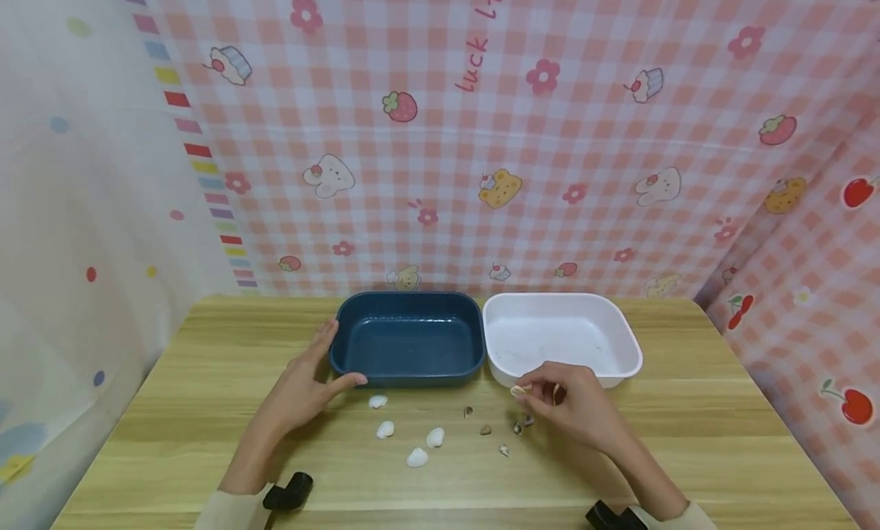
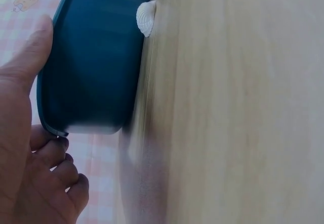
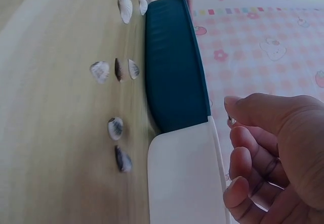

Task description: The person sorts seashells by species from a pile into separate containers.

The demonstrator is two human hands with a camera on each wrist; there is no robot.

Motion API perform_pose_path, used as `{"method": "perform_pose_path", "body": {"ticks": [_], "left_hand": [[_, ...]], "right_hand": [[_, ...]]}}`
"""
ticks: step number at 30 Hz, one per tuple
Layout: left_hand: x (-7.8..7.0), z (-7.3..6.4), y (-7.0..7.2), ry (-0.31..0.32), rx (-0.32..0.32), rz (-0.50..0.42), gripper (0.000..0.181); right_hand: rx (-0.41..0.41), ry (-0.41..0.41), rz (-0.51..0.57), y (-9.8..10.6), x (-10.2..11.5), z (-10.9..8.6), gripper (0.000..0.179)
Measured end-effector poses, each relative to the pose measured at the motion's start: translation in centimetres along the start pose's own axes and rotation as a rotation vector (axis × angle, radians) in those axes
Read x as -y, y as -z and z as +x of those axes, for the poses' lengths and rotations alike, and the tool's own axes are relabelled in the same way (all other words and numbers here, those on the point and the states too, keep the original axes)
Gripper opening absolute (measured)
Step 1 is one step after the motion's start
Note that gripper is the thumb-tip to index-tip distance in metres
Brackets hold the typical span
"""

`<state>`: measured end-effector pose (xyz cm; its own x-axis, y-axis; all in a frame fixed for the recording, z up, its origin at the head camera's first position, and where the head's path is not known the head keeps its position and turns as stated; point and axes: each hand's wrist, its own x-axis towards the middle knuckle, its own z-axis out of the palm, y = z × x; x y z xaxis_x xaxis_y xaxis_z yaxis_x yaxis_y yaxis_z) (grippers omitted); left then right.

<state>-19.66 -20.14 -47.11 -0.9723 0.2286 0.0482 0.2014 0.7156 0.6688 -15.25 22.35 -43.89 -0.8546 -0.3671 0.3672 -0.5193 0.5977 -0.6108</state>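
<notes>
In the head view my left hand [image 1: 302, 389] rests on the left end of a dark blue dish [image 1: 412, 379]. Its thumb touches the front rim and the fingers lie spread along the left side; the left wrist view shows fingertips at the dish's corner. My right hand [image 1: 567, 400] pinches a small pale shell [image 1: 518, 391] between thumb and index finger, at the front rim of a white dish [image 1: 635, 354]. From the right wrist camera, little of that shell [image 3: 231, 121] shows between the fingertips.
White ribbed shells [image 1: 416, 457] lie in front of the blue dish. Several smaller, darker shells [image 1: 486, 430] are scattered left of and below my right hand. Both dishes stand side by side on the wooden table [image 1: 687, 431], before a pink checked cloth [image 1: 440, 148].
</notes>
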Motion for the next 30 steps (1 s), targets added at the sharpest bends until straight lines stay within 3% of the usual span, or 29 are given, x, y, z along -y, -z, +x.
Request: {"method": "perform_pose_path", "body": {"ticks": [20,30], "left_hand": [[-0.2,0.0,-0.1,0.019,0.003,-0.008,0.116],[0.0,0.0,-0.1,0.022,0.003,-0.011,0.117]], "right_hand": [[0.002,-0.06,-0.05,-1.9,0.8,4.9,0.01],[0.006,-0.052,-0.039,-3.5,0.8,7.3,0.009]]}}
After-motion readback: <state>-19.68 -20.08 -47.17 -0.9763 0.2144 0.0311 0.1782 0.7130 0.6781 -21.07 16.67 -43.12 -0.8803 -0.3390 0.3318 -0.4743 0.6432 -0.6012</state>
